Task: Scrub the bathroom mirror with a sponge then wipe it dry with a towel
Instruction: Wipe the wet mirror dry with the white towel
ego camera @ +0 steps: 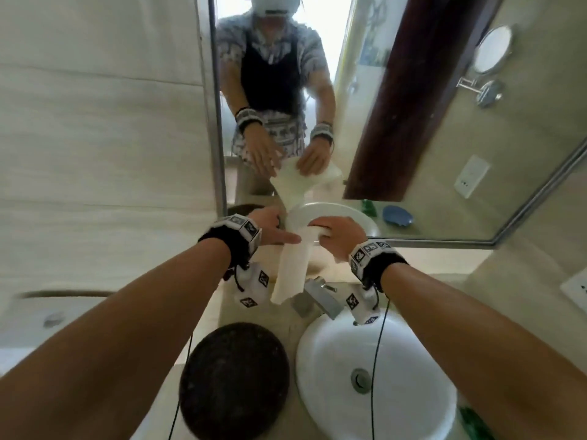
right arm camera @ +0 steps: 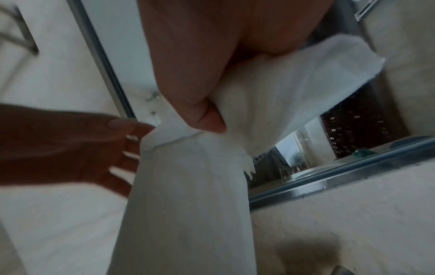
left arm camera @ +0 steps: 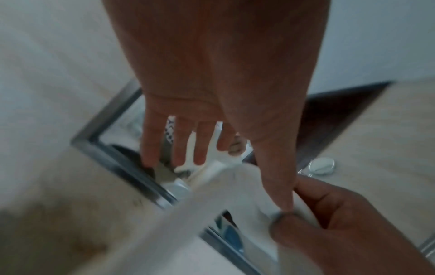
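Observation:
The framed bathroom mirror [ego camera: 413, 122] fills the wall ahead, with water drops near its lower frame [right arm camera: 329, 178]. My right hand [ego camera: 338, 235] grips a white towel [ego camera: 290, 274] bunched just in front of the mirror's bottom edge, thumb curled over the cloth [right arm camera: 207, 119]. The towel's long tail [right arm camera: 188, 204] hangs down toward the faucet. My left hand [ego camera: 273, 231] is beside it on the left, fingers straight and spread [left arm camera: 183, 145], and its thumb tip touches the towel [left arm camera: 235, 186] next to the right hand's fingers [left arm camera: 341, 223]. A green object [ego camera: 473, 423], possibly the sponge, lies on the counter at lower right.
Below the hands are a chrome faucet [ego camera: 317, 296] and a white basin [ego camera: 397, 392]. A dark round woven item [ego camera: 235, 379] sits left of the basin. The mirror reflects a blue dish [ego camera: 397, 215] and a round wall mirror [ego camera: 494, 49]. A wall socket [ego camera: 575, 289] is on the right.

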Action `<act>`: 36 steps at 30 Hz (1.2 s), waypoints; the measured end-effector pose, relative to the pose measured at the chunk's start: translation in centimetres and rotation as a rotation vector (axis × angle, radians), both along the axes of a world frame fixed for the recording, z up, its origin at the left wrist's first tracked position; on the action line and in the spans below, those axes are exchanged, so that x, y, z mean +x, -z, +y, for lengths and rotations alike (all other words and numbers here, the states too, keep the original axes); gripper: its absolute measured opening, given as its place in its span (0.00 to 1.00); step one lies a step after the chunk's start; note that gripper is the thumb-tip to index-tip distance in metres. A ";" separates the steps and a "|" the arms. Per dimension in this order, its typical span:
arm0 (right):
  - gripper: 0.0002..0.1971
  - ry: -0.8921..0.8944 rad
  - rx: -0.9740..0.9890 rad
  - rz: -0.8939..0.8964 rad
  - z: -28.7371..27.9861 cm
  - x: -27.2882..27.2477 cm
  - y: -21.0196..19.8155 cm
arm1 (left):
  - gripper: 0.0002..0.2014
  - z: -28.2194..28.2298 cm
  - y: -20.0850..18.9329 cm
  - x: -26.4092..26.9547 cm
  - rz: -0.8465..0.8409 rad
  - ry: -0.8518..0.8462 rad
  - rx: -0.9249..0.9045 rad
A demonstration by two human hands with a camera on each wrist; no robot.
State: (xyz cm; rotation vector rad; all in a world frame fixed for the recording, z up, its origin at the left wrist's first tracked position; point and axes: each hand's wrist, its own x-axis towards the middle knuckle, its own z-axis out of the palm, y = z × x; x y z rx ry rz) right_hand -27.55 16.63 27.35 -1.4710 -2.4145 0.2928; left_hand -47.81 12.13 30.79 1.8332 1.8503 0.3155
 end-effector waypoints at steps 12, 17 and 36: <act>0.17 0.099 -0.286 0.558 -7.7 21.3 0.9 | 0.23 -3.7 3.7 24.8 -1.129 -0.340 -0.316; 0.22 0.092 -0.409 0.611 -9.9 27.4 1.4 | 0.20 -3.1 4.2 32.0 -0.889 -0.290 -0.203; 0.28 0.539 -0.217 0.367 2.1 40.9 -0.6 | 0.17 9.8 0.1 45.7 -0.200 0.124 0.301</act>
